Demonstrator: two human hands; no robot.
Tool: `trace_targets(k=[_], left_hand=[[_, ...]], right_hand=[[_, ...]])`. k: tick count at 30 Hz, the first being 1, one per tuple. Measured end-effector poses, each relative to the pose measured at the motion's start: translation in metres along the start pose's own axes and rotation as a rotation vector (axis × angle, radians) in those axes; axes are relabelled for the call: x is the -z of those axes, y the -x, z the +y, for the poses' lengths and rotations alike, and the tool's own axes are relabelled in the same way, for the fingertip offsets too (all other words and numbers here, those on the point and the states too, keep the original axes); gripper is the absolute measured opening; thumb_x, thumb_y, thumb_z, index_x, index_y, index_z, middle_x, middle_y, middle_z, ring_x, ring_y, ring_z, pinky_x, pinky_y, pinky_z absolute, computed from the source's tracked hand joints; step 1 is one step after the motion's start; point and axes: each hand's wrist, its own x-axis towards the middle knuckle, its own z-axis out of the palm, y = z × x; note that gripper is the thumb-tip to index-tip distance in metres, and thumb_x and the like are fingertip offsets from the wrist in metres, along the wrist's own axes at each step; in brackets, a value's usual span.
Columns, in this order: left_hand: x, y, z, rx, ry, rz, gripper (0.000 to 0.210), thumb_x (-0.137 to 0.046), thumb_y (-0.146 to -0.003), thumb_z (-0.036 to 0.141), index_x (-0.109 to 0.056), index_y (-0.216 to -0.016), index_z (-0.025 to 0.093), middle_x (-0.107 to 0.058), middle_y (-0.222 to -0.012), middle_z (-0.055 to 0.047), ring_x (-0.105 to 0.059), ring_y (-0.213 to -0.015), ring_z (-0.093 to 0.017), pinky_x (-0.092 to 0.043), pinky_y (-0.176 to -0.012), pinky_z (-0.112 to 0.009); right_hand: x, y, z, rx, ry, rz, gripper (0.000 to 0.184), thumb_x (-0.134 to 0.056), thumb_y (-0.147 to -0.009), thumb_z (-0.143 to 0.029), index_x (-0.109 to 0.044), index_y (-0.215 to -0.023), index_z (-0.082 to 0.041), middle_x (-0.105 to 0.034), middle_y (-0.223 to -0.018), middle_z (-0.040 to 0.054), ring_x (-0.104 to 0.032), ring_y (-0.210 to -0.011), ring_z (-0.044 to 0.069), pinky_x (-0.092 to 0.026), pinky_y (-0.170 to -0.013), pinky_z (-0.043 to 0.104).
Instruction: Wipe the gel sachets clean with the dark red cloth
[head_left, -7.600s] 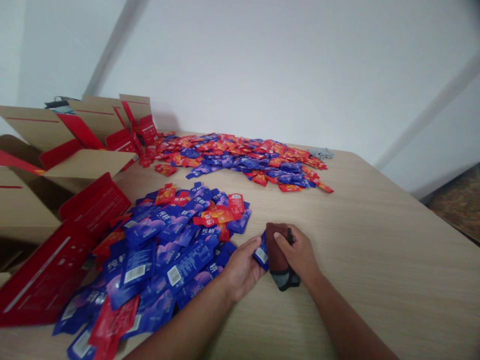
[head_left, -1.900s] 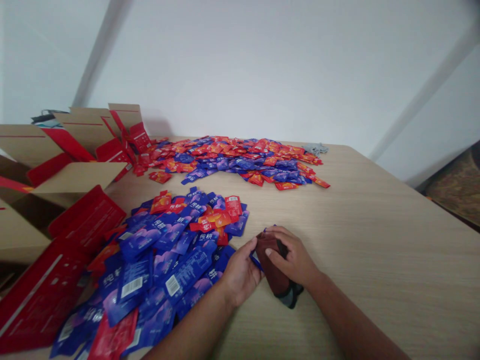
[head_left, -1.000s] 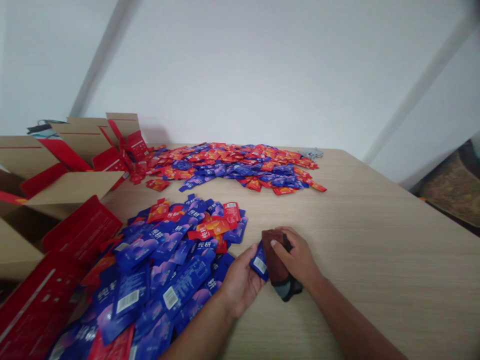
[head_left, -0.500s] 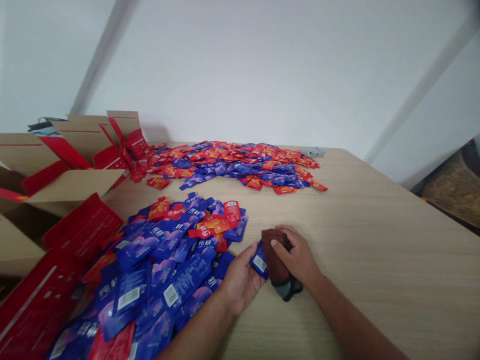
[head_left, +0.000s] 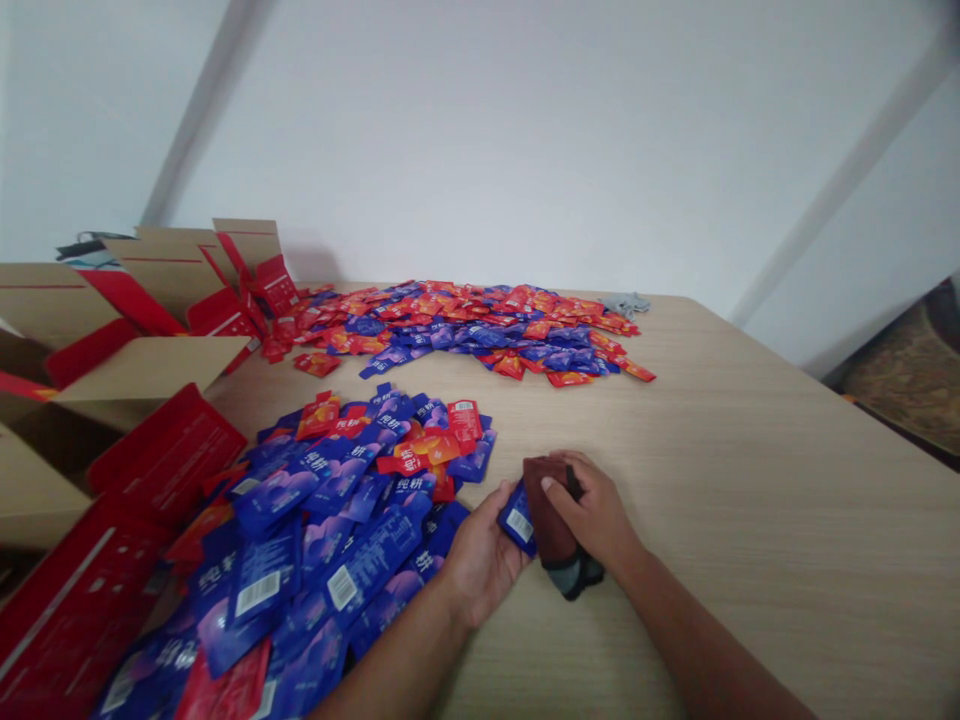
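Observation:
My left hand (head_left: 486, 562) is closed on a blue packet (head_left: 518, 518) with a white barcode label, near the front of the table. Right beside it, my right hand (head_left: 600, 508) grips a folded brown cloth bundle (head_left: 552, 520) with grey and black ends; it looks like socks. The bundle overlaps the right side of the packet. The fingers of my right hand are partly hidden behind the cloth. Left of my hands spreads a pile of blue and red-orange packets (head_left: 322, 480), lying flat and overlapping.
A second long heap of red and blue packets (head_left: 465, 325) runs along the back of the wooden table (head_left: 750, 480). Opened red cardboard boxes (head_left: 165, 455) with brown insides crowd the left side. A grey crumpled item (head_left: 626, 303) lies at the back right, near the white wall.

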Motion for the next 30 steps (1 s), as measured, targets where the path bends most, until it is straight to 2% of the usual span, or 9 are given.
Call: trace_targets(k=[5,7,9,12,16,20,24,30], left_hand=[[0.001,0.002,0.001,0.008,0.036,0.027,0.039,-0.062,-0.103,0.039,-0.071,-0.129,0.011,-0.075,-0.128,-0.016,-0.072,-0.118,-0.028,-0.057,-0.101,-0.037],[0.001,0.002,0.002,-0.001,0.044,0.017,0.038,-0.063,-0.103,0.038,-0.072,-0.126,0.01,-0.075,-0.128,-0.017,-0.071,-0.121,-0.028,-0.056,-0.104,-0.036],[0.0,0.002,0.002,0.001,0.023,0.005,0.039,-0.063,-0.102,0.04,-0.072,-0.127,0.01,-0.076,-0.127,-0.017,-0.071,-0.122,-0.029,-0.056,-0.104,-0.037],[0.001,0.003,0.0,-0.017,-0.029,0.015,0.04,-0.067,-0.1,0.04,-0.072,-0.129,0.013,-0.076,-0.126,-0.016,-0.072,-0.117,-0.028,-0.058,-0.1,-0.037],[0.001,0.004,-0.004,-0.091,-0.112,-0.012,0.04,-0.079,-0.09,0.022,-0.073,-0.129,0.016,-0.076,-0.127,-0.015,-0.074,-0.109,-0.026,-0.057,-0.096,-0.035],[0.001,0.005,-0.004,-0.083,-0.185,-0.057,0.047,-0.08,-0.085,0.017,-0.074,-0.132,0.016,-0.075,-0.127,-0.016,-0.075,-0.103,-0.026,-0.056,-0.091,-0.035],[0.001,0.006,-0.003,-0.077,-0.249,-0.036,0.046,-0.077,-0.085,0.017,-0.075,-0.13,0.018,-0.076,-0.125,-0.016,-0.074,-0.098,-0.025,-0.056,-0.085,-0.035],[0.001,0.007,-0.003,-0.082,-0.283,-0.025,0.046,-0.074,-0.085,0.015,-0.074,-0.131,0.017,-0.076,-0.125,-0.016,-0.073,-0.101,-0.026,-0.058,-0.087,-0.038]], right_hand=[[0.002,0.011,-0.01,0.168,-0.044,-0.238,0.034,-0.072,-0.091,-0.029,-0.076,-0.125,-0.026,-0.069,-0.14,0.0116,-0.066,-0.13,0.029,-0.052,-0.114,0.048],[0.001,0.014,-0.012,0.201,-0.045,-0.285,0.035,-0.073,-0.091,-0.029,-0.077,-0.126,-0.026,-0.069,-0.141,0.0115,-0.065,-0.131,0.03,-0.052,-0.115,0.048],[0.0,0.013,-0.01,0.185,-0.042,-0.251,0.033,-0.072,-0.091,-0.029,-0.077,-0.124,-0.026,-0.07,-0.139,0.0118,-0.066,-0.13,0.03,-0.052,-0.114,0.049],[-0.001,0.007,-0.003,0.108,-0.045,-0.135,0.03,-0.07,-0.093,-0.031,-0.078,-0.121,-0.025,-0.071,-0.134,0.012,-0.067,-0.126,0.029,-0.054,-0.112,0.048],[0.001,-0.001,0.006,0.017,-0.032,-0.006,0.026,-0.067,-0.095,-0.035,-0.079,-0.115,-0.024,-0.073,-0.126,0.0114,-0.068,-0.122,0.029,-0.053,-0.11,0.047],[0.003,-0.006,0.014,-0.034,-0.039,0.045,0.026,-0.067,-0.096,-0.039,-0.08,-0.112,-0.023,-0.073,-0.123,0.0106,-0.069,-0.117,0.028,-0.055,-0.106,0.046],[0.005,-0.008,0.021,-0.056,-0.049,0.088,0.026,-0.068,-0.095,-0.041,-0.079,-0.109,-0.022,-0.075,-0.12,0.0103,-0.07,-0.112,0.028,-0.055,-0.104,0.045],[0.007,-0.011,0.023,-0.083,-0.043,0.104,0.026,-0.068,-0.093,-0.041,-0.079,-0.106,-0.021,-0.076,-0.116,0.01,-0.071,-0.108,0.028,-0.056,-0.1,0.044]])
